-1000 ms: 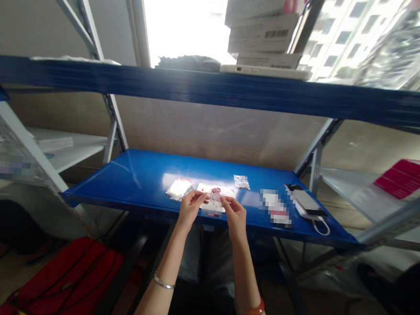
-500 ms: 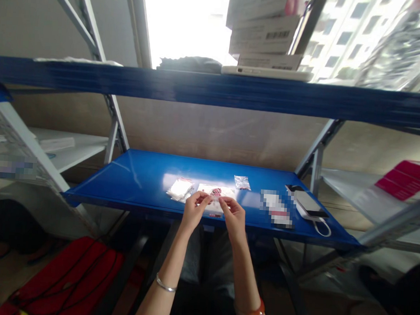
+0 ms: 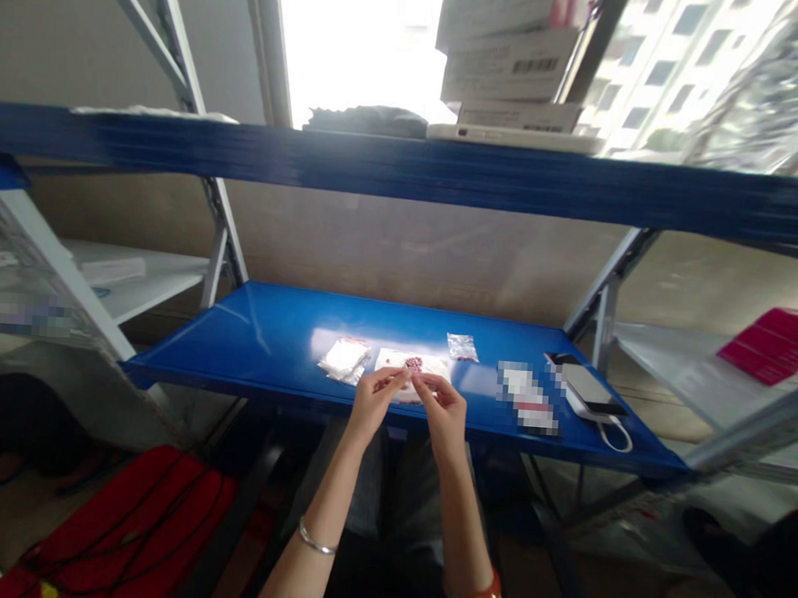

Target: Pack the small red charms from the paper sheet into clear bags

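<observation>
Both hands meet over the front edge of a blue table. My left hand (image 3: 372, 405) is closed, thumb and fingers pinched, with its tips close to those of my right hand (image 3: 444, 413), which is pinched the same way. Whatever lies between the fingertips is too small to make out. Right behind them is a white sheet or tray (image 3: 387, 358), partly covered by the hands, with a little heap of dark red bead-like pieces (image 3: 414, 364). To its left lies a pile of small clear bags with white contents (image 3: 345, 359). A small clear bag (image 3: 462, 347) rests behind my right hand.
On the blue table (image 3: 267, 326), a blurred-out packet (image 3: 527, 397) and a phone (image 3: 594, 387) on a white device with a cable lie at the right. A blue shelf beam (image 3: 381, 163) crosses above, bearing stacked boxes (image 3: 507, 65). A red case (image 3: 130, 526) stands lower left.
My fingertips have come slightly closer together. A pale, see-through piece showed between them before and is now hard to see. The view has shifted slightly; the things on the table look unmoved.
</observation>
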Demonstrator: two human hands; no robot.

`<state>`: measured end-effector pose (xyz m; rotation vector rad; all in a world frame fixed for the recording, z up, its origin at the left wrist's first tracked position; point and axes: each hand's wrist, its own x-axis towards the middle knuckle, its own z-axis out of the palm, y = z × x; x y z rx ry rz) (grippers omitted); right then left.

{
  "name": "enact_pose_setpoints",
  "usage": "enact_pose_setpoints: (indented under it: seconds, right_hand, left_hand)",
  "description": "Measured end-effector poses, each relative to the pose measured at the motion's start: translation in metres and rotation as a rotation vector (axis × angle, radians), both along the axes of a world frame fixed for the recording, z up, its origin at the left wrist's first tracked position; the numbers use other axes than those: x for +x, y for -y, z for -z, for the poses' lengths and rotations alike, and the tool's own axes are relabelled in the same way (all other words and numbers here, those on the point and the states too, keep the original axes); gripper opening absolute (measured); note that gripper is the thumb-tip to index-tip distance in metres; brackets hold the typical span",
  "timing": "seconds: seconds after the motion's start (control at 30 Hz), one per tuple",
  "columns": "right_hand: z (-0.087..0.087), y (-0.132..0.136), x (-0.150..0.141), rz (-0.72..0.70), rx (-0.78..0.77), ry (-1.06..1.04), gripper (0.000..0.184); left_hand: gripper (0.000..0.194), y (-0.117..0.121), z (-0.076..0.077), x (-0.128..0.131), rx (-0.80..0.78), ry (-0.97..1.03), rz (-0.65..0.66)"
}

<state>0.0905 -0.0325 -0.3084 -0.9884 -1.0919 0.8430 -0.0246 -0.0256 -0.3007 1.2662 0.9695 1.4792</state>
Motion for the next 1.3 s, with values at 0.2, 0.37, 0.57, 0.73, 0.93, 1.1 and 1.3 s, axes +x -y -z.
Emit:
enact_pose_setpoints:
  seconds: [0.2,0.37,0.57,0.73,0.93,1.1,1.3]
  right_hand:
    - [0.000,0.001,0.003,-0.006,-0.016,-0.027,0.026]
    - [-0.005,0.004,0.002,-0.023,-0.012,-0.063,0.021]
    - [-0.007,0.005,0.002,-0.133,-0.057,-0.105,0.021]
    - [-0.008,0.006,0.005,-0.179,-0.060,-0.065,0.022]
    - [-0.006,0.006,0.007,-0.235,-0.021,-0.022,0.015]
    - [-0.002,0.003,0.007,-0.275,0.037,-0.039,0.023]
    - [-0.007,0.007,0.008,-0.212,0.014,0.010,0.041]
  left_hand:
    - [0.031,0.000,0.000,0.001,-0.020,0.013,0.025]
    - [0.030,-0.001,0.001,-0.002,-0.027,-0.014,0.040]
    - [0.031,0.002,-0.004,-0.005,-0.037,-0.005,0.126]
    - [0.033,0.007,-0.008,-0.009,-0.012,-0.048,0.275]
    - [0.037,0.008,-0.009,-0.011,0.004,-0.106,0.343]
    - [0.038,0.005,-0.005,-0.007,0.010,-0.090,0.323]
    - [0.036,0.003,-0.001,-0.002,0.008,-0.086,0.235]
